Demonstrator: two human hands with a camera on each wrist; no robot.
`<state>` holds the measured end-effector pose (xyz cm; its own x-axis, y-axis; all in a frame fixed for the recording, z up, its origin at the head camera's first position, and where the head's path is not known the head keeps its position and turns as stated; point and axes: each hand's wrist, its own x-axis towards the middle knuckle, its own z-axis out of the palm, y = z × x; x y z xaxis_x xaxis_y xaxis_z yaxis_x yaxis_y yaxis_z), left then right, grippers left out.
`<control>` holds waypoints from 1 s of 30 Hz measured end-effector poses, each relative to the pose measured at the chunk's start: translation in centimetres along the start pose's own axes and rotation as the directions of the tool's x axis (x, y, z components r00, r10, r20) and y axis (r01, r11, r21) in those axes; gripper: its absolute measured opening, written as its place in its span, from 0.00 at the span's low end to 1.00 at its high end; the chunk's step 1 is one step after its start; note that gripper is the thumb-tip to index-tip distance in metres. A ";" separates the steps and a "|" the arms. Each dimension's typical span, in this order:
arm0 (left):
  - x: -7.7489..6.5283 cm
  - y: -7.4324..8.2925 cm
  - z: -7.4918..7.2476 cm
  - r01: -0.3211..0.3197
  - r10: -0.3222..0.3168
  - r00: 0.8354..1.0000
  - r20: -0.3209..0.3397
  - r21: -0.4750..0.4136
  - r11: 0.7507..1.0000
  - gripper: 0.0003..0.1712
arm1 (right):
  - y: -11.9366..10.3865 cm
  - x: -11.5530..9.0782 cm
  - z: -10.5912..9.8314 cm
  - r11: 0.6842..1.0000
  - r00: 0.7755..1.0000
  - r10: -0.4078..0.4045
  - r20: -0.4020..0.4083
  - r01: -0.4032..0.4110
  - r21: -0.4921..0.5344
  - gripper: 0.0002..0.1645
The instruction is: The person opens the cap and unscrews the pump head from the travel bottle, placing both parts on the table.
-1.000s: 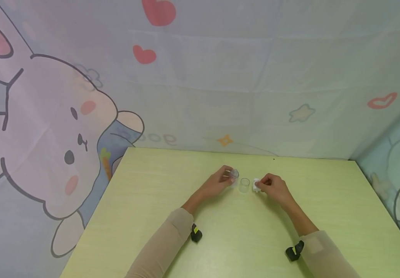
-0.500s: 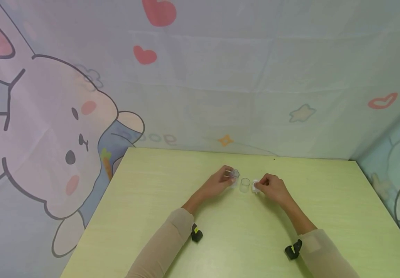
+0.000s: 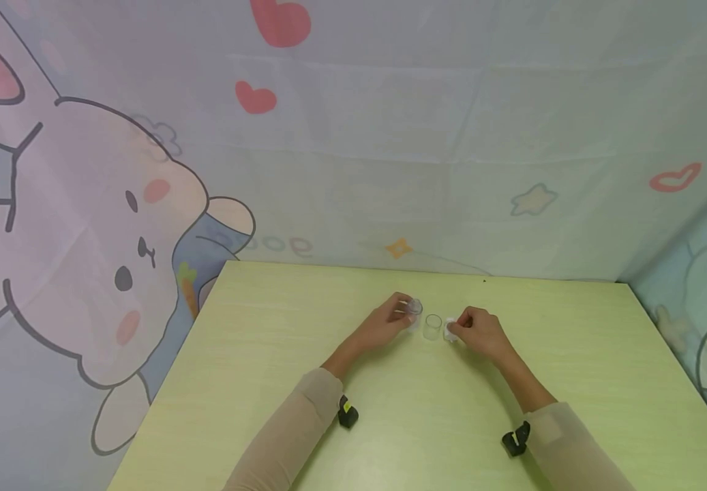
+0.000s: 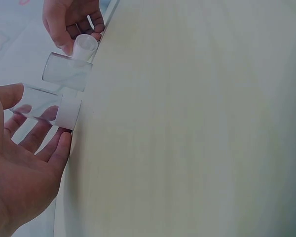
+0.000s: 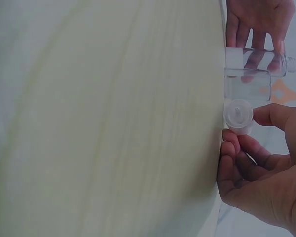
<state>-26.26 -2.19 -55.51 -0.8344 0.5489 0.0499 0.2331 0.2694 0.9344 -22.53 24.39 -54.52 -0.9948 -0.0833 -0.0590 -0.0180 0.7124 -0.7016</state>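
Note:
My left hand [image 3: 384, 322] grips a small clear bottle [image 4: 37, 101], thumb on one side and fingers on the other. The bottle stands upright on the table, with a threaded neck [image 5: 290, 64] and a white band round its base. Just right of it a clear cylindrical cover [image 3: 432, 328] stands on the table, its open rim up. My right hand [image 3: 482, 332] pinches a white pump head or cap [image 5: 238, 114] between thumb and fingers. That white piece is tipped, its round hollow end facing the right wrist camera, close beside the clear cover.
The pale yellow-green table [image 3: 353, 436] extends around both hands. At its far edge hangs a cloth backdrop [image 3: 378, 170] printed with a rabbit and hearts. Black wrist-worn devices [image 3: 348, 414] sit at both cuffs.
My right hand has shifted slightly left with the white piece, nearer the clear cover. The left hand, the bottle and the cover have stayed in place.

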 end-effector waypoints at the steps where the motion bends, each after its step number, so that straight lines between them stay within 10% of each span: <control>1: 0.0 0.0 0.0 0.000 0.000 1.000 0.000 -0.001 1.000 0.21 | 0.0 0.0 0.0 1.000 1.000 0.000 -0.001 0.000 -0.001 0.16; 30: -0.2 -0.2 -0.1 -0.006 0.006 1.000 0.007 0.003 1.000 0.21 | -0.2 -0.1 0.1 0.997 0.997 -0.066 -0.043 0.065 -0.036 0.13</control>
<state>-26.24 -2.45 -55.70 -0.8292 0.5564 0.0528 0.2396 0.2686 0.9330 -22.43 24.24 -54.45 -0.9948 -0.1003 0.0178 -0.0858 0.7302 -0.6778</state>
